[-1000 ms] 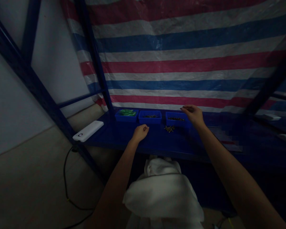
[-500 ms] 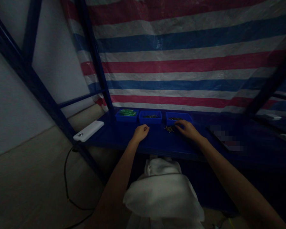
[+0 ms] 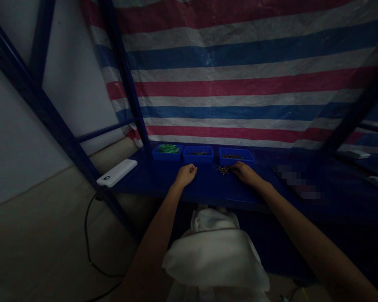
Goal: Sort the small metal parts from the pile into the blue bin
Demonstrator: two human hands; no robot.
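Observation:
My left hand (image 3: 185, 175) rests in a loose fist on the blue shelf (image 3: 208, 191), just in front of the middle tray. It touches no tray. My right hand (image 3: 245, 173) lies low on the shelf, its fingertips at the edge of a small heap of metal screws (image 3: 223, 169). Behind them stand three blue plastic trays: the left tray (image 3: 167, 152) holds green pieces, the middle tray (image 3: 198, 154) and right tray (image 3: 236, 156) small dark parts. The dim light hides whether my right fingers hold a screw.
A white power bank (image 3: 116, 172) lies at the shelf's left end. A pixelated flat object (image 3: 297, 182) lies to the right. Dark blue rack posts (image 3: 124, 79) rise before a striped tarp (image 3: 239, 63). White cloth (image 3: 216, 256) lies below, and a black cable (image 3: 88, 239) trails on the floor.
My right hand has moved down from the right tray's front edge to the right side of the screw heap. My left hand has stayed in place.

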